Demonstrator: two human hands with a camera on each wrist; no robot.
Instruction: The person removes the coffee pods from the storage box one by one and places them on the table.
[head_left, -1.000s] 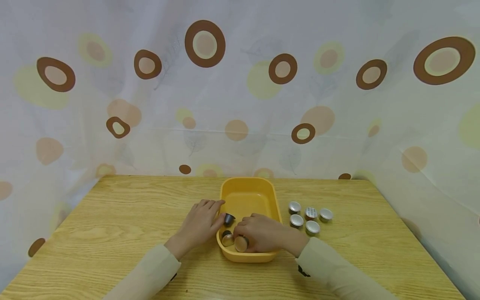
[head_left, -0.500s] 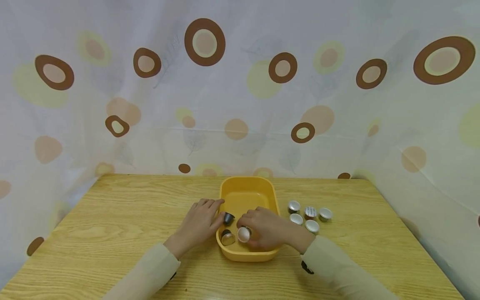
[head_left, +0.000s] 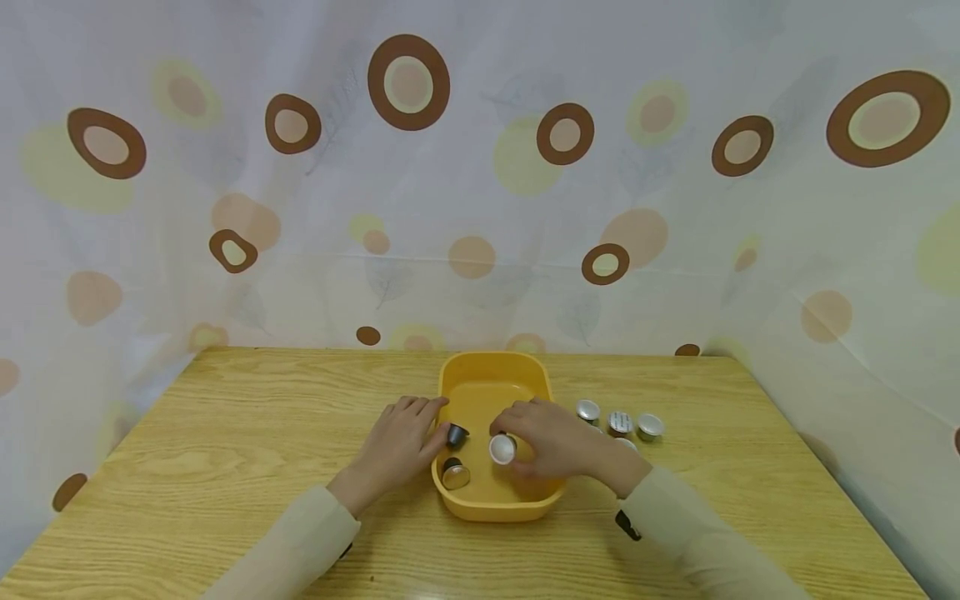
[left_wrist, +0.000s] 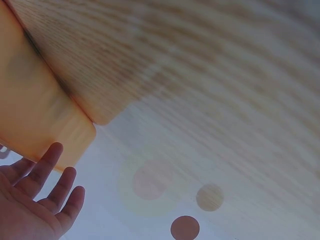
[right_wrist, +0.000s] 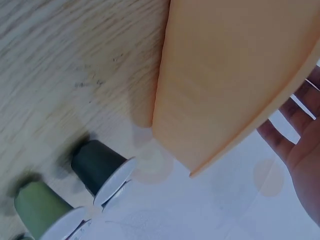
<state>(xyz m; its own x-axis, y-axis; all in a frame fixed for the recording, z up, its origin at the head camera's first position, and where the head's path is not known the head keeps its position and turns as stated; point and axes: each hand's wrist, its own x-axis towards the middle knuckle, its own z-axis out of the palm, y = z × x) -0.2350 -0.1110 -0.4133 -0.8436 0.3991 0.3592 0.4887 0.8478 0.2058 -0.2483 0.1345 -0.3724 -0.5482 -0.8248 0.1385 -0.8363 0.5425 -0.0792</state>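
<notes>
A yellow plastic tray (head_left: 495, 512) stands on the table in front of me. My right hand (head_left: 553, 439) is over its right half and pinches a coffee capsule (head_left: 502, 450), whose pale round lid faces me. At the tray's left rim rests my left hand (head_left: 399, 440), thumb near the rim's inner side; the left wrist view shows its fingers (left_wrist: 62, 189) loosely extended by the outer wall. Inside the tray, a dark capsule (head_left: 457, 437) lies on its side by the left thumb. Nearer me is another capsule (head_left: 455, 476) with a copper-coloured lid.
Several lidded capsules stand on the table right of the tray, among them a silver-lidded one (head_left: 588, 410) and one with printing on its lid (head_left: 620, 422). The right wrist view shows a dark green capsule (right_wrist: 97, 167) and a lighter green one (right_wrist: 40, 207). A patterned curtain (head_left: 472, 308) hangs behind the table.
My right hand has lifted the capsule from the tray's near end, moving it away from me and to the right. The left hand has stayed at the rim.
</notes>
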